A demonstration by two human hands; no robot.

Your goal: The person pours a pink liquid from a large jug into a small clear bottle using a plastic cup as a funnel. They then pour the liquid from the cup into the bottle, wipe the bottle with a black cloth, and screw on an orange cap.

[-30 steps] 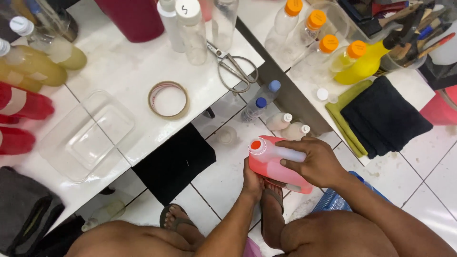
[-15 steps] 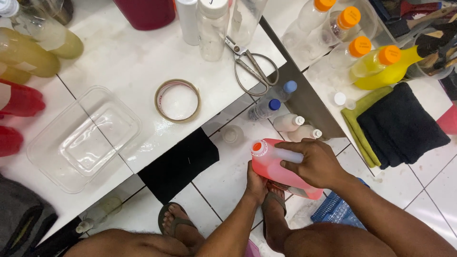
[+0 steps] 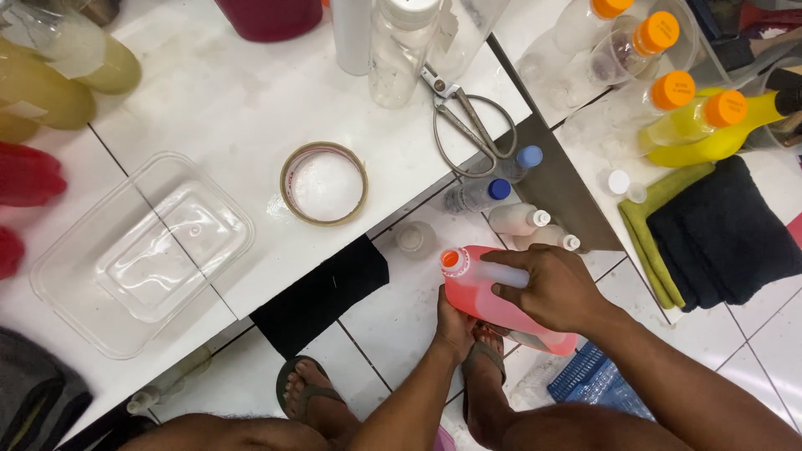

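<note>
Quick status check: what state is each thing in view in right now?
Pink plastic jug with orange cap: capped, tilted, held by both hands.
Right hand: gripping the jug's handle.
Left hand: supporting the jug from below.
Clear plastic container: empty, open.
Metal scissors: shut, lying flat.
Roll of tape: lying flat.

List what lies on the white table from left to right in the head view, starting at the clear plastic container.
Clear plastic container → roll of tape → scissors. Further right, below the table edge, the left hand and right hand hold a pink jug.
</note>
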